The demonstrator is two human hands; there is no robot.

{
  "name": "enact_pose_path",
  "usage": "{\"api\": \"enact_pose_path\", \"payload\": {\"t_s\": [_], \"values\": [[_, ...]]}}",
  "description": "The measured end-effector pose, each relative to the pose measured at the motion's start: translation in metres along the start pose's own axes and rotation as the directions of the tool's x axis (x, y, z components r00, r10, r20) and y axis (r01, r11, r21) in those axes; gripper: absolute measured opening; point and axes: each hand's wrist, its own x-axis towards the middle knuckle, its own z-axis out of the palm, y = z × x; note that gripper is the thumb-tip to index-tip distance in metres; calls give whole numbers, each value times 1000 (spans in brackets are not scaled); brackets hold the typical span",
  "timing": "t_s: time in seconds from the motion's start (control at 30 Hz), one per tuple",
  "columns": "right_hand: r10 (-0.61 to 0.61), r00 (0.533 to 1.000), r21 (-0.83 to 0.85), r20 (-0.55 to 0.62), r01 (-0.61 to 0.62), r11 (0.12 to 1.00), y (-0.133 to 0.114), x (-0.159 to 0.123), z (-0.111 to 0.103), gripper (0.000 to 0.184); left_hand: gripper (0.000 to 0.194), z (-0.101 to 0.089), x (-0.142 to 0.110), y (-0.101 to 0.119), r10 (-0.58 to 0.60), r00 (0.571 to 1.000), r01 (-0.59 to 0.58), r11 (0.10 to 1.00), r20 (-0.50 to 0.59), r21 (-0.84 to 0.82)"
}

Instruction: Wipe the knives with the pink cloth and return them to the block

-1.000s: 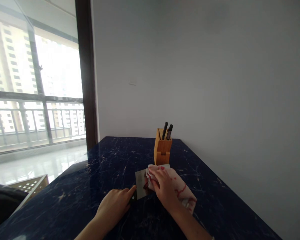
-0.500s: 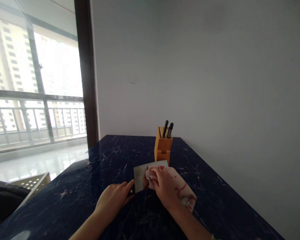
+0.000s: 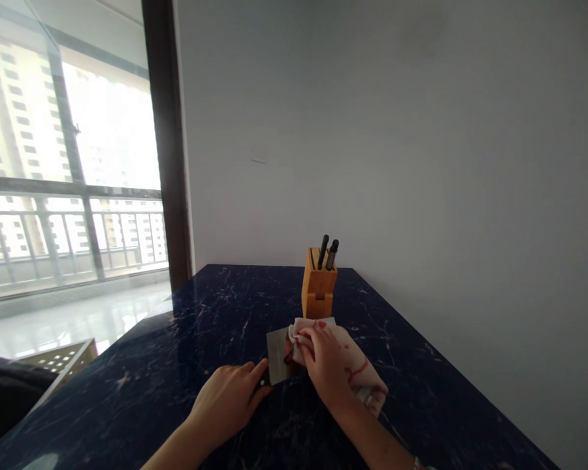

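Note:
A cleaver with a broad steel blade point(image 3: 277, 353) lies flat on the dark blue marbled table point(image 3: 186, 365). My left hand point(image 3: 228, 399) is closed around its dark handle, index finger pointing toward the blade. My right hand point(image 3: 327, 364) presses a white cloth with red print point(image 3: 360, 369) onto the blade's right part, fingers curled on the fabric. The cloth trails back toward my wrist.
A wooden knife block point(image 3: 318, 290) with two black handles stands just behind the cleaver, near the grey wall point(image 3: 421, 163). A large window point(image 3: 68, 163) and a dark frame are at the left. A perforated pale box point(image 3: 59, 358) sits beyond the table's left edge.
My right hand with the cloth has rubbed a little back and forth over the blade. The cleaver has turned slightly, and my left hand has stayed on the handle.

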Motion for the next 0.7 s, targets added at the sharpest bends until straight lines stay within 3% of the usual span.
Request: {"api": "enact_pose_path", "payload": {"t_s": [0.13, 0.33, 0.57, 0.7], "values": [[-103, 994, 17, 26, 102, 995, -10, -1, -1, 17, 44, 0, -1, 2, 26, 1000, -26, 1000, 9, -12], [-6, 996, -28, -87, 3, 1000, -1, 3, -4, 16, 41, -1, -2, 3, 37, 999, -37, 999, -7, -15], [-156, 982, 58, 108, 150, 987, -15, -2, -4, 17, 39, -1, -2, 3, 35, 999, -35, 999, -4, -11], [-174, 976, 62, 128, 167, 984, -30, -6, -2, 19, 39, -1, -2, 4, 41, 999, -41, 999, 8, -9]]}}
